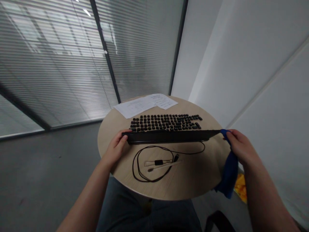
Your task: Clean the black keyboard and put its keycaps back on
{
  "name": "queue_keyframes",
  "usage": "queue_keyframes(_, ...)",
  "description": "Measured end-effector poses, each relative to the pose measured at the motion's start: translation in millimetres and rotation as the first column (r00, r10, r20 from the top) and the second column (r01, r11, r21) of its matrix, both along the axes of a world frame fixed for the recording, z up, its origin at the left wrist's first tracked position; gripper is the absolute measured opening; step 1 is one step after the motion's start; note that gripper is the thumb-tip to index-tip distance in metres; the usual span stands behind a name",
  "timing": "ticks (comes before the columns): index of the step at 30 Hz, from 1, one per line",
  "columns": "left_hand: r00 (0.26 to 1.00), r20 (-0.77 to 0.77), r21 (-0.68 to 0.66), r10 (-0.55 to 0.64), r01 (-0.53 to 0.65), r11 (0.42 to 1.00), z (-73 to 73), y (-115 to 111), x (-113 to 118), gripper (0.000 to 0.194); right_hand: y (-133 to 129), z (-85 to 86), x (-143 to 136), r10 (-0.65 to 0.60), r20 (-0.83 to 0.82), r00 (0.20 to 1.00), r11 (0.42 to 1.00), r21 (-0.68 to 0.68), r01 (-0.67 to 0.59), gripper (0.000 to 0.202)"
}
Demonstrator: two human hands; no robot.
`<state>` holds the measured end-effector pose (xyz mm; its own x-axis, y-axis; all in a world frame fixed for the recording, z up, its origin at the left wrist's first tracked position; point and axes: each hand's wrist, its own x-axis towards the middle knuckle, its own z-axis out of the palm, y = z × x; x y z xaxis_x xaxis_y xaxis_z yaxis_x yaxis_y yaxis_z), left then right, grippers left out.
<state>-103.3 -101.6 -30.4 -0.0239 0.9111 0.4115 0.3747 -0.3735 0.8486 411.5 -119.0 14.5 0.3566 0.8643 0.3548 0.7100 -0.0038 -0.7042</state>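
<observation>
Keyboard [166, 136] was tilted over table [193, 183], between hands. Left hand [116, 147] gripped its left end; right hand [238, 143] clutched cloth [228, 174] at right corner, perhaps pinching keyboard through it. Risks: slippery cloth could lose corner, scattering keycaps [165, 121] just behind; looped cable [133, 167] in front could snag.

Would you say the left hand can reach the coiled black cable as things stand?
Probably yes, if the left hand releases the long black keyboard body; nothing covers the left side of the coiled black cable.
</observation>
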Motion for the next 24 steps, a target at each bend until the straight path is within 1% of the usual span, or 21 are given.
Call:
queue_keyframes(2, 0.999, 0.035, -0.032, -0.009, 0.010, 0.999, 1.4, 1, 1, 0.042, -8, 11.9, -12, -0.087, 0.051, 0.995, 0.994, 0.074, 0.083, 0.034)
queue_keyframes(3, 0.998, 0.068, -0.046, -0.015, 0.018, 0.999, 1.1, 1, 1, 0.043, -12, 18.8, -23, -0.114, 0.078, 0.990, 0.985, 0.140, 0.102, 0.033)
queue_keyframes(4, 0.994, 0.109, -0.057, -0.021, 0.027, 0.998, 0.1, 2, 2, 0.043, -17, 25.6, -37, -0.096, 0.116, 0.989, 0.970, 0.233, 0.067, 0.031)
queue_keyframes(5, 0.988, 0.152, -0.068, -0.031, 0.042, 0.997, -1.6, 4, 3, 0.044, -22, 31.8, -54, -0.038, 0.173, 0.984, 0.951, 0.309, -0.018, 0.029)
queue_keyframes(6, 0.979, 0.201, -0.076, -0.042, 0.058, 0.995, -4.1, 5, 3, 0.045, -26, 36.8, -73, 0.044, 0.246, 0.968, 0.920, 0.369, -0.136, 0.026)
queue_keyframes(7, 0.972, 0.229, -0.080, -0.049, 0.069, 0.994, -7.1, 7, 3, 0.047, -30, 40.4, -92, 0.153, 0.325, 0.933, 0.887, 0.372, -0.275, 0.023)
queue_keyframes(9, 0.963, 0.262, -0.083, -0.062, 0.087, 0.993, -13.8, 12, 3, 0.049, -33, 42.6, -132, 0.362, 0.426, 0.829, 0.811, 0.294, -0.506, 0.021)
queue_keyframes(11, 0.951, 0.295, -0.083, -0.090, 0.120, 0.989, -20.1, 16, 1, 0.051, -33, 39.4, -168, 0.514, 0.463, 0.722, 0.740, 0.187, -0.646, 0.022)
queue_keyframes(13, 0.932, 0.339, -0.080, -0.131, 0.167, 0.983, -24.7, 18, 0, 0.051, -29, 33.7, -197, 0.626, 0.461, 0.629, 0.666, 0.103, -0.739, 0.023)
queue_keyframes(15, 0.905, 0.387, -0.071, -0.175, 0.218, 0.973, -27.2, 20, 0, 0.050, -24, 28.3, -219, 0.717, 0.450, 0.532, 0.581, 0.036, -0.813, 0.026)
queue_keyframes(17, 0.875, 0.435, -0.058, -0.215, 0.265, 0.962, -27.9, 21, 1, 0.049, -19, 24.3, -238, 0.773, 0.458, 0.439, 0.505, -0.024, -0.863, 0.031)
queue_keyframes(18, 0.859, 0.456, -0.053, -0.232, 0.286, 0.957, -27.8, 21, 2, 0.049, -16, 22.7, -246, 0.782, 0.478, 0.399, 0.481, -0.055, -0.875, 0.033)
queue_keyframes(20, 0.831, 0.492, -0.045, -0.259, 0.321, 0.946, -27.0, 21, 3, 0.050, -8, 20.1, -260, 0.762, 0.546, 0.347, 0.470, -0.099, -0.877, 0.033)
queue_keyframes(22, 0.809, 0.518, -0.038, -0.278, 0.346, 0.937, -26.1, 20, 4, 0.050, 0, 17.4, -271, 0.713, 0.626, 0.316, 0.489, -0.122, -0.864, 0.031)
queue_keyframes(24, 0.792, 0.537, -0.033, -0.290, 0.363, 0.931, -25.4, 19, 4, 0.050, 9, 14.4, -279, 0.656, 0.692, 0.301, 0.512, -0.114, -0.852, 0.029)
